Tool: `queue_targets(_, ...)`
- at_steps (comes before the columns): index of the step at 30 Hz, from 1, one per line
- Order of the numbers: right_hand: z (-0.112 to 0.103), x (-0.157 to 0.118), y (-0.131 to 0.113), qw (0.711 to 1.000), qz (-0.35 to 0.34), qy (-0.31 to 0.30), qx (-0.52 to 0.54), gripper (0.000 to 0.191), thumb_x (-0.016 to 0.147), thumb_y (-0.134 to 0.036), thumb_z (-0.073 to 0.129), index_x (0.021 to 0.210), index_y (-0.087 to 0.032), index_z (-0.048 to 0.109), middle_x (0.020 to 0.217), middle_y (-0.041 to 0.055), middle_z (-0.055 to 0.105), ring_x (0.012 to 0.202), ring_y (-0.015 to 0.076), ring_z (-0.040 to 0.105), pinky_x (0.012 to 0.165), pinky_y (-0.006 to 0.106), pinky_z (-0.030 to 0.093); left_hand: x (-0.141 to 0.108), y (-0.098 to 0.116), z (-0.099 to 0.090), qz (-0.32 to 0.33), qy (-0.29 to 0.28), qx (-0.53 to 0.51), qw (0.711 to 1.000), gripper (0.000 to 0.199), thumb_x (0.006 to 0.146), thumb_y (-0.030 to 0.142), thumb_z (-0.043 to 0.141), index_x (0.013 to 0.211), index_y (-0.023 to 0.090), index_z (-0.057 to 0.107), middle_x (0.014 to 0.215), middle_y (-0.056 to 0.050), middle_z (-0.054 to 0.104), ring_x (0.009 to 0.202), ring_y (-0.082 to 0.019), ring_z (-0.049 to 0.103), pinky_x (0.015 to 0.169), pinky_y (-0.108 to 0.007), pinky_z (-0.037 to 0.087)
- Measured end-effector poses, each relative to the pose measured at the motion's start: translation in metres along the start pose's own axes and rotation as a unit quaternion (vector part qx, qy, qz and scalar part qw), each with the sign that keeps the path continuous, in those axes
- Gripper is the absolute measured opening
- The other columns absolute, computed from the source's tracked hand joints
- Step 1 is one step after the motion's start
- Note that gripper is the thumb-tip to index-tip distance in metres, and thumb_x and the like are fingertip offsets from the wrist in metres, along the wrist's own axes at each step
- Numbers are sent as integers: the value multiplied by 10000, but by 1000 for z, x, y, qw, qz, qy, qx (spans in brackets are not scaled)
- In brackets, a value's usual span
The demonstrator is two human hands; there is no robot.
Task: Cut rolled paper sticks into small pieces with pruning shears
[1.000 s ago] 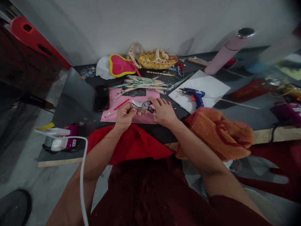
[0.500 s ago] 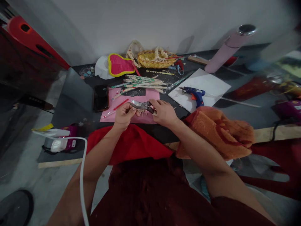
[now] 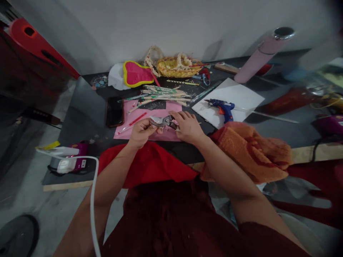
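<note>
My right hand is wrapped around the handles of a pair of pruning shears, whose curved metal jaws point left. Close to the jaw tips, the fingers of my left hand are pinched together. What they hold, if anything, is too small and covered to make out. Both hands are above a pink sheet on the dark table. A red stick lies on that sheet. Just beyond the hands is a loose pile of pale paper-wrapped sticks with green print.
A phone lies at left. A blue glue gun rests on a white tile. Behind are a yellow wicker basket and a pink bottle. An orange towel and a red cloth lie along the near edge.
The shears and my left fingertips have shifted slightly, and the jaws sit at a somewhat different angle. My right hand keeps its hold on the handles.
</note>
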State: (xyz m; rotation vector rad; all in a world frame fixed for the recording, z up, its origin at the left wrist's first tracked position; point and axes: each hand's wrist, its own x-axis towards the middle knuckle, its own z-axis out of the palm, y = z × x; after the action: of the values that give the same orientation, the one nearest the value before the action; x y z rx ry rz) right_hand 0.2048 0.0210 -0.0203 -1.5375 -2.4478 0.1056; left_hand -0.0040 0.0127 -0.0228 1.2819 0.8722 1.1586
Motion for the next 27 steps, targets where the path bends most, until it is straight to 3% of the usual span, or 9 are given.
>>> queue_targets(3, 1, 0, 2, 1000, -3, -4, 4, 592, 824, -298, 505, 1392, -207, 368, 1231, 119, 567, 1087, 292, 496, 868, 391, 367, 1, -1, -3, -24, -19, -19, 999, 241, 753, 371, 718, 745, 134, 680, 635, -43, 690, 408, -42, 408, 453, -193, 363)
queue_targets(8, 1, -1, -5, 1000, 20, -1, 12, 502, 854, -316, 480, 1343, -219, 423, 1147, 114, 609, 1030, 284, 539, 825, 361, 370, 0, -3, -3, -18, 12, -32, 999, 218, 769, 350, 710, 760, 134, 682, 618, -34, 679, 382, -15, 317, 394, -175, 223)
queue_targets(13, 1, -2, -10, 999, 28, 2, 20, 440, 867, -316, 452, 1300, -239, 458, 1056, 88, 631, 969, 270, 569, 786, 342, 379, -1, 0, 0, -8, 25, -30, 999, 217, 772, 352, 706, 802, 139, 687, 624, -35, 680, 393, -24, 348, 401, -178, 222)
queue_targets(16, 1, -2, -7, 1000, 16, 8, 25, 489, 835, -275, 475, 1321, -234, 444, 1108, 92, 617, 1013, 271, 554, 824, 351, 378, -1, 1, -1, -19, 15, -32, 999, 245, 754, 372, 715, 786, 132, 679, 631, -45, 684, 388, -27, 343, 401, -185, 220)
queue_targets(23, 2, 1, 8, 998, -50, -10, 38, 729, 692, -192, 546, 1398, -214, 365, 1232, 107, 552, 1104, 279, 493, 902, 394, 361, -2, 7, -7, -154, -76, -91, 981, 290, 646, 355, 790, 740, 116, 654, 563, -53, 670, 359, -27, 347, 388, -173, 186)
queue_targets(27, -2, 1, 8, 995, -75, -4, 59, 714, 681, -186, 547, 1378, -208, 396, 1219, 107, 557, 1092, 272, 492, 896, 389, 354, -4, 13, -7, -204, -140, -149, 957, 304, 624, 356, 806, 721, 106, 663, 553, -87, 679, 323, -11, 281, 373, -173, 141)
